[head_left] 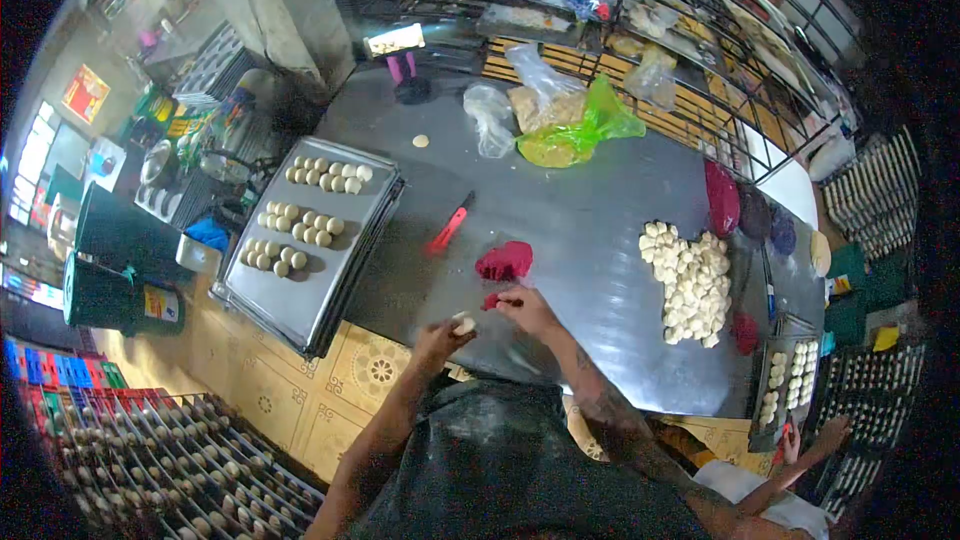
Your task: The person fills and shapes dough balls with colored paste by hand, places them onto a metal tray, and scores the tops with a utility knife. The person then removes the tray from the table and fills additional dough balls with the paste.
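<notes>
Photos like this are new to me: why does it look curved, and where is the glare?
Head view: probably a wide-angle lens, bending the edges of the tabletop and leaving black corners; head view: pale glare on the tabletop left of the dough pile, and a bright window far left.

A single camera, worn on the person's head, gives this view, facing forward and steeply down. A dark cloth garment with pale smudges (490,470) fills the bottom centre from very close. Just beyond it, near the middle, come the bare left grip (440,343) and the bare right grip (530,311). Past them the smooth dark-grey surface (580,205) spreads away, while a grey concrete pillar (285,5) stands well farther off at upper left. Patterned yellow floor tiles (381,370) show below left. The wide lens curves straight edges and darkens the corners.
</notes>
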`<state>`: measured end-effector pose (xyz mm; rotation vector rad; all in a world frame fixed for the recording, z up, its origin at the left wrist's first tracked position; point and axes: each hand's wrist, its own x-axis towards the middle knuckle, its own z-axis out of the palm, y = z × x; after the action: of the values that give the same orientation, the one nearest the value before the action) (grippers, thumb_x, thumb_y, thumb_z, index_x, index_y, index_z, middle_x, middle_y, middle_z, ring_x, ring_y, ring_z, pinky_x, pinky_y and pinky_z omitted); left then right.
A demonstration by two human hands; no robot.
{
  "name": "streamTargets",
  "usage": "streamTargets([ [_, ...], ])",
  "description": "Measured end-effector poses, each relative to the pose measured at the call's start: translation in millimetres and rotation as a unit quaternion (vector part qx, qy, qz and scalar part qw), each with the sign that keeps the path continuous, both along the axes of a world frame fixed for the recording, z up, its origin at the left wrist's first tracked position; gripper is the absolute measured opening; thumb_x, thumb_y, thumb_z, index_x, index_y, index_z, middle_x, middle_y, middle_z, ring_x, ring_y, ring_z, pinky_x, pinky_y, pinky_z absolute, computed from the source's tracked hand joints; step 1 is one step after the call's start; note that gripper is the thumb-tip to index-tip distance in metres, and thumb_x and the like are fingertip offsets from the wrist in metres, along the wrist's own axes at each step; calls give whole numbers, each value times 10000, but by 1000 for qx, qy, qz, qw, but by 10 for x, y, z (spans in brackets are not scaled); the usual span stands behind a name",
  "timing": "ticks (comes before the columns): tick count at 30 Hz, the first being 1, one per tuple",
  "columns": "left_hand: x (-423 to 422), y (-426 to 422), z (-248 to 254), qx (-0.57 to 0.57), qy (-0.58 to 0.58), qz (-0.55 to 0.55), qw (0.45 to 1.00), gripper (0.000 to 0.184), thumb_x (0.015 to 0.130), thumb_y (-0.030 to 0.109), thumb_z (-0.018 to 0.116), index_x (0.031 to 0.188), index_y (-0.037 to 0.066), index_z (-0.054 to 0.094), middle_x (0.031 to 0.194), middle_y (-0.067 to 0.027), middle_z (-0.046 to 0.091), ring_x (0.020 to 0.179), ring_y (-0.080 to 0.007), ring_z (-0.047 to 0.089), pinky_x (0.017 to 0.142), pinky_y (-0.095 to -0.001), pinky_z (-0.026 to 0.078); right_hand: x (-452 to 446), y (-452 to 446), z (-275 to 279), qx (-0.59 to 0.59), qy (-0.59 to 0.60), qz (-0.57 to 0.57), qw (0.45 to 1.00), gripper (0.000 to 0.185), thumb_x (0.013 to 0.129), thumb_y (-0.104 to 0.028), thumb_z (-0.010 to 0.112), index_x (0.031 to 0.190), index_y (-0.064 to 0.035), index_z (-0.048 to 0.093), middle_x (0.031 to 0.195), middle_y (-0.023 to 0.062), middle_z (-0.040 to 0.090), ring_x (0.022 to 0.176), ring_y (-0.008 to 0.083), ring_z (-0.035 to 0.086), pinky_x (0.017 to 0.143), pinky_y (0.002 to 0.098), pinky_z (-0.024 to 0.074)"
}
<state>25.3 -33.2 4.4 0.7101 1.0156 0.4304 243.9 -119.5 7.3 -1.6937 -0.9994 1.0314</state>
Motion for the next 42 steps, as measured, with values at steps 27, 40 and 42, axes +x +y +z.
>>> streamTargets([
  [27,-478,965,273,559,49,-255,787,189,890,160,709,909,-28,700,782,-54,712,745,-145,678,599,-341,501,-1376,566,207,37,-148,-96,984,273,857,-3,696,1128,15,670,947,114,653,893,230,681,751,315,538],
  [40,-60,131,117,274,-3,-241,931,137,876,55,700,984,-29,695,926,-140,725,837,-241,718,693,-370,555,-594,-162,360,33,-88,-16,995,188,871,-43,686,1046,25,705,992,175,606,879,260,635,744,349,508],
  [42,-69,138,85,483,52,-309,818,167,925,117,652,1028,-6,700,907,-170,721,781,-244,706,685,-357,547,-515,-278,120,66,-126,10,990,174,871,-33,672,1034,21,704,993,188,600,881,287,629,753,371,506],
])
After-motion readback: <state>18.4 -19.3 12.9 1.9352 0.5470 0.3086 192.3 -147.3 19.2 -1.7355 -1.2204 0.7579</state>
